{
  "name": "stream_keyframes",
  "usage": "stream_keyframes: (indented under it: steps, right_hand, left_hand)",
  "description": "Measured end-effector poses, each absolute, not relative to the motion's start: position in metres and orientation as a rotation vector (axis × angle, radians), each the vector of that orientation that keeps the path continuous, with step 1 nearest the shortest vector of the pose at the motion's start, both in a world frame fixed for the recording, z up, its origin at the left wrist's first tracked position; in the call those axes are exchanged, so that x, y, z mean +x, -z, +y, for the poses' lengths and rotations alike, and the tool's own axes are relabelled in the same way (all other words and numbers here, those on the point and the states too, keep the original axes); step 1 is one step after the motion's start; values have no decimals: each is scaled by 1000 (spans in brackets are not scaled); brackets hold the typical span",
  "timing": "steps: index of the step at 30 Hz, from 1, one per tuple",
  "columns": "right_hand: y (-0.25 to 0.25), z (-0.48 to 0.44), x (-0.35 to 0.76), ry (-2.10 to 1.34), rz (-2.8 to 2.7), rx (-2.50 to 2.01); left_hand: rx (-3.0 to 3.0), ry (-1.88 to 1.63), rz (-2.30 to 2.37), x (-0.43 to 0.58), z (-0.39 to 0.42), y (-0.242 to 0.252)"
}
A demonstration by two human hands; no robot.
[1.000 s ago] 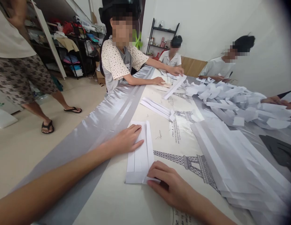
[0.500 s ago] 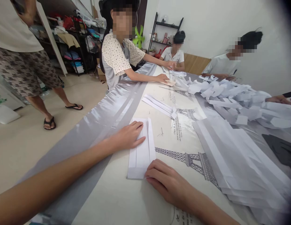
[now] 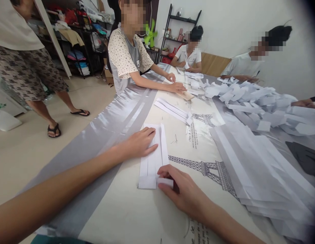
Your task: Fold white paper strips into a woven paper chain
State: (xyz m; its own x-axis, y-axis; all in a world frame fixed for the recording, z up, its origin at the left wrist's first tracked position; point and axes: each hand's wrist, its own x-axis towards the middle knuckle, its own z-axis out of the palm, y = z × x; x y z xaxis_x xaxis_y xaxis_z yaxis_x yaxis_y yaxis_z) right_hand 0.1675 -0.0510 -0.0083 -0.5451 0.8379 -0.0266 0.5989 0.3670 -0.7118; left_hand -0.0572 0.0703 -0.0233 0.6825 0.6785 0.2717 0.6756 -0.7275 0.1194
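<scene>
One paper [image 3: 150,166] is running lengthwise away under our loosely flat left hand [image 3: 138,144]; we're pinching its near flap [image 3: 165,182] in our curled right hand [image 3: 181,184].

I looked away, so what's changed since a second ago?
Your right hand, closed half a second ago, has opened slightly, baring a narrow white paper flap. The dotted-sleeved co-worker's farther hand let go of a long white paper strip and drew back leftward. Your left hand stays on the folded white paper sheet.
</scene>
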Motion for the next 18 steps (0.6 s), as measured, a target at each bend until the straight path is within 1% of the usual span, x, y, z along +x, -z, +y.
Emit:
stream_keyframes:
  steps: [3, 8, 11, 18]
  right_hand:
    - [12, -49, 168, -783, -2331, -1118]
    - [15, -39, 173, -192, -2479, -707]
    - [9, -39, 176, -80, -2601, -617]
    - [-4, -69, 180, 204, -2782, -661]
  left_hand:
    - [2887, -443, 1173, -57, 69, 21]
    - [2907, -407, 1188, -56, 68, 17]
    - [2914, -405, 1189, -55, 68, 17]
    - [2896, -423, 1169, -56, 69, 18]
